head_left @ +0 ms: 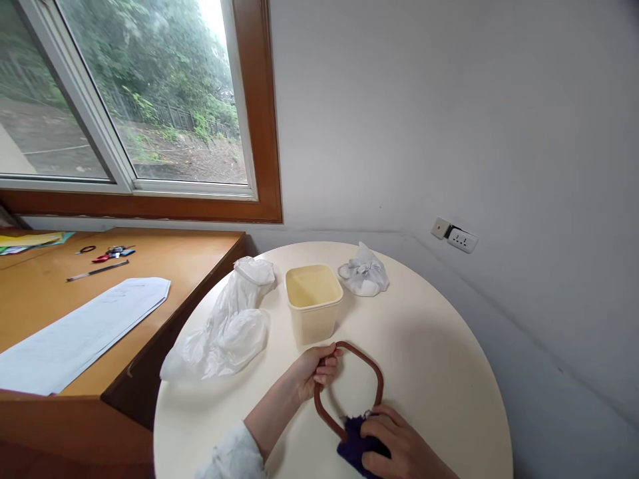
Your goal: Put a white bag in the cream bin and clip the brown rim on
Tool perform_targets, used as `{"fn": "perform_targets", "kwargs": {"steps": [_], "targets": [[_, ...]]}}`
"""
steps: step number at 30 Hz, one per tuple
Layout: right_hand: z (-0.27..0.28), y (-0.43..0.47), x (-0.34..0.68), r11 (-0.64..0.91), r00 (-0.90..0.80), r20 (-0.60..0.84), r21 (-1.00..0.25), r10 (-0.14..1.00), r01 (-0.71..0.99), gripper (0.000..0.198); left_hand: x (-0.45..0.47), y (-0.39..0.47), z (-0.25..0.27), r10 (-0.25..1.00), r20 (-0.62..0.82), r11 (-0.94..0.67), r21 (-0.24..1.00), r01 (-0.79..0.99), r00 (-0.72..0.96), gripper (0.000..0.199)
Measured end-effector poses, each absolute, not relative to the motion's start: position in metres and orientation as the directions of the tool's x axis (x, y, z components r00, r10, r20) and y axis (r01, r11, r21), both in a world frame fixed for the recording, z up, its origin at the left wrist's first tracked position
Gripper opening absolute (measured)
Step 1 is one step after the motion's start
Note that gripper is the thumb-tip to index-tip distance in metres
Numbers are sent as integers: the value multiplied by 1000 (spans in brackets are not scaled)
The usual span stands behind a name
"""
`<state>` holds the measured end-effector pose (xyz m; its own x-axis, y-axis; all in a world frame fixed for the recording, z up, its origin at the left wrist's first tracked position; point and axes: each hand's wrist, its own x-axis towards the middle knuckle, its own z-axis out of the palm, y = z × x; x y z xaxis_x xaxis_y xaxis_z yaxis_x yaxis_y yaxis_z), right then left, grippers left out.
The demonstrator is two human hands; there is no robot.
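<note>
My left hand (319, 369) is closed around the upper left side of a brown loop (378, 379), which has rounded corners. The loop's lower end meets a dark purple cloth (355, 447) with a ragged upper edge. Over that cloth lies my right hand (397, 439), its fingers curled and gripping it. How the loop and cloth join is hidden under the fingers. Just beyond the left hand stands a pale yellow plastic tub (314, 319), upright and lidless.
A crumpled white plastic bag (234, 326) lies left of the tub; a smaller knotted bag (367, 273) sits to its right. All rest on a round cream table (449, 372). A wooden desk (200, 249) at left holds paper sheets (100, 326), a pen (97, 270) and keys (117, 251).
</note>
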<state>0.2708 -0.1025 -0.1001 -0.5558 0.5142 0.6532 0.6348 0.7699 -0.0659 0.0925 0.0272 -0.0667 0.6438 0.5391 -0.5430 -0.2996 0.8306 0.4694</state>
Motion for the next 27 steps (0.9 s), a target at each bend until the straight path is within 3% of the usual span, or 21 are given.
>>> {"fn": "perform_targets", "kwargs": {"steps": [4,8,13,18,24,27], "targets": [[-97,-104,268,733,-521,614,-143,593,665,20,93,19,-67,620,-506,781,473,-408,599,15],[-87,-104,262,645,-452,543,-237,708,726,26,101,-2,-74,714,-437,696,527,-487,548,22],[-93,-99,252,647,-426,563,-278,709,710,22,107,-18,-82,806,-299,576,594,-561,512,27],[-96,-98,268,684,-482,541,-266,689,680,24,101,-12,-77,784,-332,603,605,-520,524,25],[-93,-95,310,661,-519,510,-138,686,737,35,90,-2,-69,754,-379,639,615,-463,537,26],[-95,-87,325,607,-415,556,-214,720,765,27,88,-2,-68,764,-392,626,644,-441,513,25]]}}
